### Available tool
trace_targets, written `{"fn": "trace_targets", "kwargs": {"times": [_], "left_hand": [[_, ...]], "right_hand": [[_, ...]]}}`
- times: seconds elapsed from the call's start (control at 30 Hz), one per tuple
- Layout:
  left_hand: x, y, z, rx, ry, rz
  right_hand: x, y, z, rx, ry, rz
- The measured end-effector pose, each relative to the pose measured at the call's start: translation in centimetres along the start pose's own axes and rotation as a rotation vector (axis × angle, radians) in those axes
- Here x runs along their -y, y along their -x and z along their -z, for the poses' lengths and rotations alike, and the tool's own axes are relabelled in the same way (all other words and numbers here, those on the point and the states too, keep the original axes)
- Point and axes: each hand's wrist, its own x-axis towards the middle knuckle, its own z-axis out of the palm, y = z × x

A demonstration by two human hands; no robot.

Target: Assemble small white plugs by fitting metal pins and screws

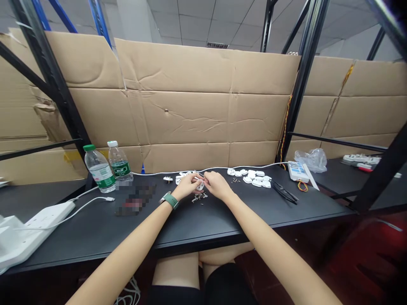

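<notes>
bottles [108, 167] left of hands, plug shells [254, 178] right (on the table [190, 224])

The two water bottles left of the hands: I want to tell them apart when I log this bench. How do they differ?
The left bottle has a green cap; the right bottle has a white cap. The left bottle stands nearer the camera, the right bottle further back, close to the cardboard wall. Both are clear plastic with green labels, stand upright and capped on the black table, and sit apart from both hands.
</notes>
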Motion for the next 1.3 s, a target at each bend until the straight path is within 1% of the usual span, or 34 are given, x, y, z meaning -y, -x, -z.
{"fn": "trace_targets", "kwargs": {"times": [0.17,0.33,0.43,0.6,0.73,0.8,0.97,1.03,1.17,1.3], "left_hand": [[0.26,-0.18,0.12,0.0,-0.005,-0.015],[0.0,-0.13,0.14,-0.021,-0.006,0.003],[-0.1,-0.03,0.04,-0.016,0.015,0.003],[0.19,-0.09,-0.07,-0.001,0.015,-0.014],[0.29,-0.17,0.05,0.002,0.004,-0.008],[0.19,-0.16,0.13,-0.004,0.008,-0.003],[-0.11,-0.04,0.13,-0.008,0.014,0.023],[-0.12,-0.01,0.08,-0.009,0.012,0.021],[0.03,-0.05,0.04,-0.005,-0.001,0.021],[0.19,-0.14,0.1,0.004,-0.031,0.023]], "right_hand": [[0.13,0.0,0.17,0.019,0.031,-0.006],[0.2,0.05,0.35,-0.022,-0.082,0.009],[-0.04,0.01,0.09,-0.014,-0.116,0.033],[-0.3,-0.06,-0.35,0.012,-0.045,0.022],[-0.09,-0.02,-0.18,0.025,0.009,0.005],[0.0,0.0,-0.01,0.025,-0.003,0.004],[-0.15,0.01,0.19,-0.026,-0.093,0.026],[-0.26,0.02,0.13,-0.02,-0.103,0.041],[-0.26,0.03,-0.01,0.011,-0.072,0.043],[0.11,0.08,0.16,0.04,0.01,0.02]]}}
